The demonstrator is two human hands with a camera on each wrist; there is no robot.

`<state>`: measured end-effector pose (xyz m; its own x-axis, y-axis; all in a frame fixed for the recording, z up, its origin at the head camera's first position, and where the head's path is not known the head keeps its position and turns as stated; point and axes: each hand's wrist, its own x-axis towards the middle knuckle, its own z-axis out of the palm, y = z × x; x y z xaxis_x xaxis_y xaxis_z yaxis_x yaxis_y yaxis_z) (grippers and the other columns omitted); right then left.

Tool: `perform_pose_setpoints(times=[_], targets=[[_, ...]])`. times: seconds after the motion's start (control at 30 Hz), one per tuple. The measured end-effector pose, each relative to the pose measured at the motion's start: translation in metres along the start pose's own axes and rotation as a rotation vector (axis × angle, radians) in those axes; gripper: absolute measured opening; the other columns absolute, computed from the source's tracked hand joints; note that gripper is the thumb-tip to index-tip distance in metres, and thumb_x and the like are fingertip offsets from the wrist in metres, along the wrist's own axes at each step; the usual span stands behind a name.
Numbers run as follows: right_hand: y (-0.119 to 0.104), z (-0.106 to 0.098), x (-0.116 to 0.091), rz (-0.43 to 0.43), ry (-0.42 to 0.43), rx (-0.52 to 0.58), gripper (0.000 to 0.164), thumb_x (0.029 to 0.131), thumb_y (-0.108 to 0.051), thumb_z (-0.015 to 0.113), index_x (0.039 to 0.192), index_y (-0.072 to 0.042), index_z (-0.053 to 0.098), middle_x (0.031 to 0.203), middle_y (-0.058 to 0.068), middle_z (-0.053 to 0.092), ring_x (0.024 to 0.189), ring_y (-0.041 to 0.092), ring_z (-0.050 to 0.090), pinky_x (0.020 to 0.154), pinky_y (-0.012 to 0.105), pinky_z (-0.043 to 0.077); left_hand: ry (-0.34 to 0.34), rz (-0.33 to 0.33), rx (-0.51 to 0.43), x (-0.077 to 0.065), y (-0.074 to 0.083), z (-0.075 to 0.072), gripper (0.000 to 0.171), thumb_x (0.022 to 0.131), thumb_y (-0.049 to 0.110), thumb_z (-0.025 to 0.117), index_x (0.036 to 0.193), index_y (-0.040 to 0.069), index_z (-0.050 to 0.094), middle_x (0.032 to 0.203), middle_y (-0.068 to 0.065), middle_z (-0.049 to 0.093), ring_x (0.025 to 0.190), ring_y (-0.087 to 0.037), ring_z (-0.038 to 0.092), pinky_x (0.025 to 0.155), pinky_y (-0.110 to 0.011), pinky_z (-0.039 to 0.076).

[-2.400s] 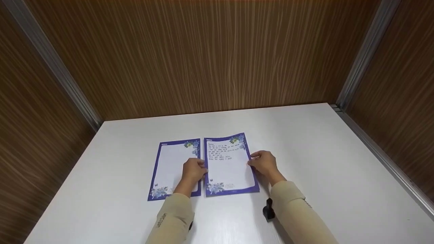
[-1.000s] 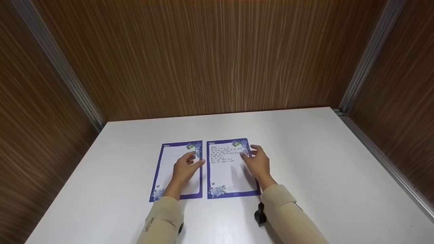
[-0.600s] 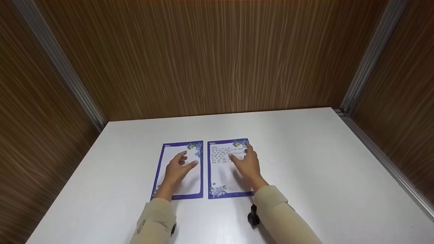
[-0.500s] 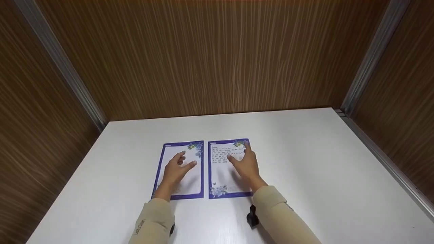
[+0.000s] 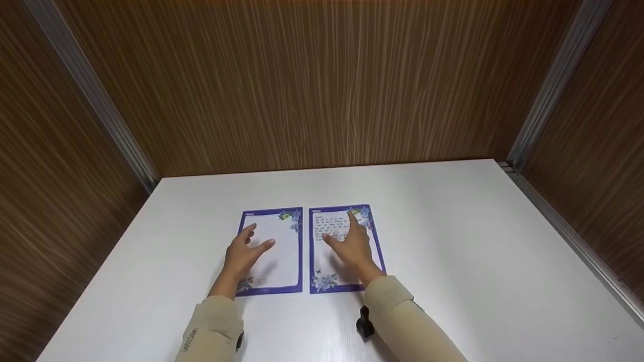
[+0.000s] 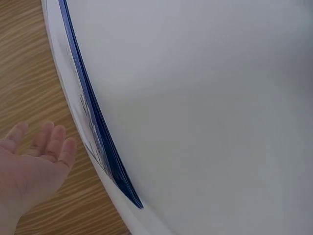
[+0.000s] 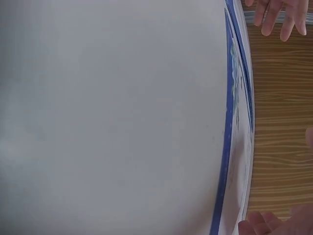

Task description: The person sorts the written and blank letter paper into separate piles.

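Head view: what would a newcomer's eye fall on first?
Probably the two purple-bordered pages, side by side on the white table: the left page and the right page, with handwriting on its upper part. Next, the bare hands, left hand over the left page, right hand over the right. Behind the table rises a brown wood wall.

**An Enclosed Indoor Workspace**

From my remote seat, the head view shows me a booth-like work cubicle. A tall brown wood-grain panel [image 5: 322, 85] closes off the far side; brown striped side panels [image 5: 55, 151] stand left and right. Straight grey metal strips [image 5: 93, 90] run up the corners, and a broad white tabletop [image 5: 453, 241] lies between. Whether it is an office or a lab, I cannot tell.
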<state>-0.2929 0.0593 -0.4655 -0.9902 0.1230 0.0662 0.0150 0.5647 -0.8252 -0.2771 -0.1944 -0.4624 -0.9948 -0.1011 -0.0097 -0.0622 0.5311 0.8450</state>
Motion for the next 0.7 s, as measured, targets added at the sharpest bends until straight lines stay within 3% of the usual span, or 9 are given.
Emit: perform_pose_setpoints(times=[0.33, 0.7], targets=[[-0.009, 0.012, -0.008, 0.004, -0.046, -0.038, 0.091, 0.081, -0.040, 0.074, 0.151, -0.008, 0.024, 0.144, 0.025, 0.034, 0.129, 0.043, 0.036, 0.107, 0.053, 0.032, 0.000, -0.001, 0.044, -0.001, -0.011, -0.020, 0.082, 0.086, 0.041, 0.069, 0.147, 0.003, 0.031, 0.148, -0.026, 0.030, 0.135, -0.042, 0.029, 0.109, -0.050, 0.029], [-0.021, 0.029, -0.016, 0.001, -0.143, -0.053, 0.093, 0.078, -0.040, 0.077, 0.150, -0.010, 0.026, 0.145, 0.021, 0.035, 0.132, 0.040, 0.034, 0.108, 0.051, 0.031, -0.009, -0.098, 0.061, -0.005, -0.017, -0.034, 0.083, 0.086, 0.044, 0.067, 0.148, 0.006, 0.029, 0.150, -0.025, 0.026, 0.136, -0.044, 0.024, 0.109, -0.055, 0.026]])
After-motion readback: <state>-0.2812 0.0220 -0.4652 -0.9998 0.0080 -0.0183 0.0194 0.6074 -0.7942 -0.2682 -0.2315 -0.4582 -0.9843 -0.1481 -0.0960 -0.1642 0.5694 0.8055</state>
